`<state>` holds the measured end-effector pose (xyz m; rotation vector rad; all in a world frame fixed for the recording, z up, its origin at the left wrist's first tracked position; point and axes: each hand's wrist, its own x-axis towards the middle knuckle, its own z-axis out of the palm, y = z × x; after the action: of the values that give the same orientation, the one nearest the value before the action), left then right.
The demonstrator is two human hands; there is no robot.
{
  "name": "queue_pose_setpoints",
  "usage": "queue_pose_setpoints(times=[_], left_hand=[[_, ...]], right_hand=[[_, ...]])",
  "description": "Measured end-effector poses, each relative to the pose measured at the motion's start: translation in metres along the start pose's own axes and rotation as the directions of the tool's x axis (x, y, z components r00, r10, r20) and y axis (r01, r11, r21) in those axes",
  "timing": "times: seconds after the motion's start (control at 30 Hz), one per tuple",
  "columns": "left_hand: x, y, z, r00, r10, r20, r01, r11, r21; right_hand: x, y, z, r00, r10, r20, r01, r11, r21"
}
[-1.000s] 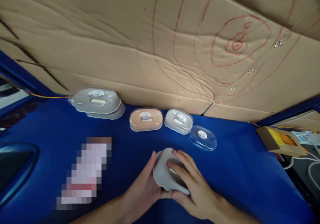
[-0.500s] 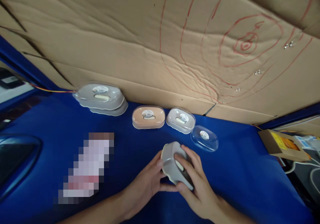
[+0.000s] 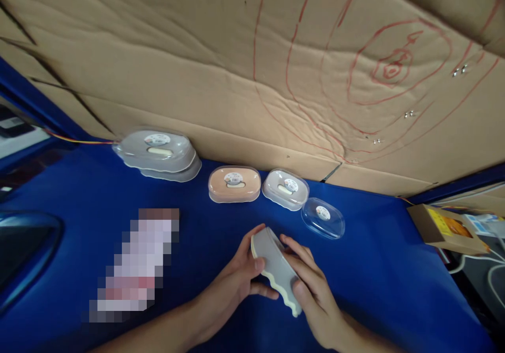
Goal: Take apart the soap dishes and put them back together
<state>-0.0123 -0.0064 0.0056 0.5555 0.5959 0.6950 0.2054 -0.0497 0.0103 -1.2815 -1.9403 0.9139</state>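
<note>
Between my two hands a grey oval plastic box [image 3: 282, 269] with a wavy cream rim is held tilted on its side, the rim toward the lower left. My left hand [image 3: 242, 279] grips its left end, thumb on the rim. Around the right side, my right hand [image 3: 313, 284] has its thumb on the wall and its fingers over the face turned away. Just beyond my right hand lies a clear oval lid [image 3: 323, 219] with a round sticker. Behind are a lidded grey box [image 3: 284, 191] and a lidded peach box [image 3: 234, 184].
Two grey lidded boxes [image 3: 158, 155] are stacked at the back left. A cardboard wall [image 3: 197, 95] with red drawn rings borders the blue table [image 3: 189, 237] behind. A pixelated item [image 3: 134, 263] lies left; a small carton [image 3: 447, 229] and white cables stand right.
The grey box has been turned in my hands, so its wavy rim now shows along the lower left side. My right thumb has moved up onto its wall.
</note>
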Motion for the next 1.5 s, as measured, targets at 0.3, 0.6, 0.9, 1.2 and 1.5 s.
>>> queue_pose_setpoints(times=[0.3,0.6,0.9,1.2,1.5], left_hand=[[-0.007,0.004,0.003,0.993,-0.118,-0.028,0.116,0.992,-0.045],[-0.016,-0.005,0.0,0.873,-0.404,0.273,0.46,0.868,-0.187],[-0.009,0.025,0.004,0.98,-0.189,-0.068,0.154,0.925,-0.349],[-0.01,0.01,0.005,0.965,-0.201,0.169,0.259,0.837,-0.482],[-0.004,0.049,-0.005,0.995,-0.076,0.062,0.097,0.833,-0.545]], right_hand=[[0.019,0.019,-0.035,0.983,-0.072,-0.171,0.02,0.957,-0.288],[0.023,0.016,-0.041,0.968,-0.25,-0.002,0.202,0.788,-0.582],[0.013,-0.002,-0.033,0.846,-0.446,0.293,0.533,0.743,-0.405],[0.009,0.01,-0.007,0.817,-0.443,0.37,0.574,0.564,-0.593],[0.023,0.028,-0.061,0.98,-0.099,0.171,0.194,0.651,-0.734]])
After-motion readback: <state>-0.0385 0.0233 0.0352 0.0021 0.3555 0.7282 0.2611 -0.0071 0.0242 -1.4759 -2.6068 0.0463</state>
